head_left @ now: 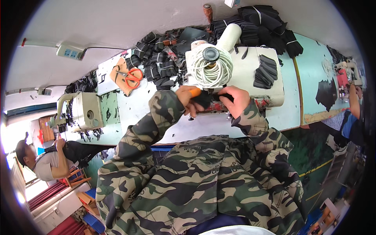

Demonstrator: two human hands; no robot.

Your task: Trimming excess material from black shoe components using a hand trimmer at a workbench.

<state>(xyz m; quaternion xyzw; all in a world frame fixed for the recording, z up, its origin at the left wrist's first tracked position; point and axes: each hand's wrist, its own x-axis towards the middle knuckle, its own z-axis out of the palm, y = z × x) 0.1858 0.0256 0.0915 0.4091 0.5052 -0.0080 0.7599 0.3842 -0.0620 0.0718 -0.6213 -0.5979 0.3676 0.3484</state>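
Observation:
My left hand [187, 98], with an orange cover on one finger, and my right hand [235, 101] both grip a small black piece of material [204, 100] at the front of a white sewing machine [243, 70]. A coil of white cord [213, 70] sits on the machine's top, just above my hands. A short stack of black cut pieces [265, 71] lies on the machine's flat bed to the right of my hands. Both forearms wear camouflage sleeves.
Bundles of black pieces [156, 64] and orange-handled scissors [132, 77] lie on the pale green table [133, 107]. A second sewing machine [84, 111] stands left, a seated person [47, 160] beside it. Another person's arm [354, 103] works at a red machine [344, 76] far right.

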